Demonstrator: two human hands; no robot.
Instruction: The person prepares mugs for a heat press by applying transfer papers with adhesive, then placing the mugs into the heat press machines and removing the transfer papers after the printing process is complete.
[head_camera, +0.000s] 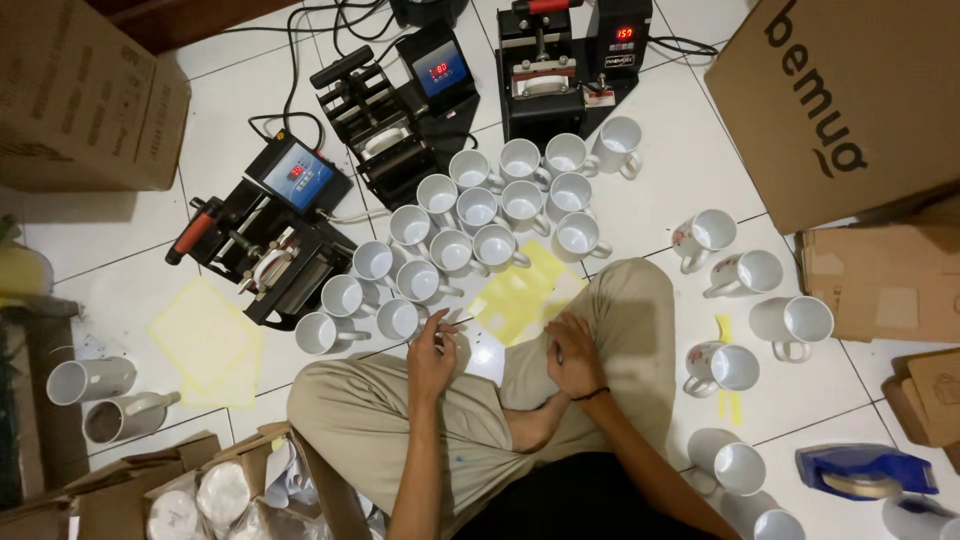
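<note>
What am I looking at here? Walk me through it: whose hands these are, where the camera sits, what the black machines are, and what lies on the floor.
There is one picture, taken by a camera worn on a person's head and looking straight down. The person sits cross-legged on a white tiled floor. The left hand is raised above the knee and seems to pinch something thin; I cannot tell what. The right hand rests on the right knee, holding nothing visible.

The three black machines with small lit screens look like mug presses, which clamp around a mug to heat it. In front of them stands a cluster of plain white mugs. More mugs stand to the right, some with a printed pattern. Yellow sheets lie on the floor, cardboard boxes ring the scene, and a blue tape dispenser sits at lower right.
</note>
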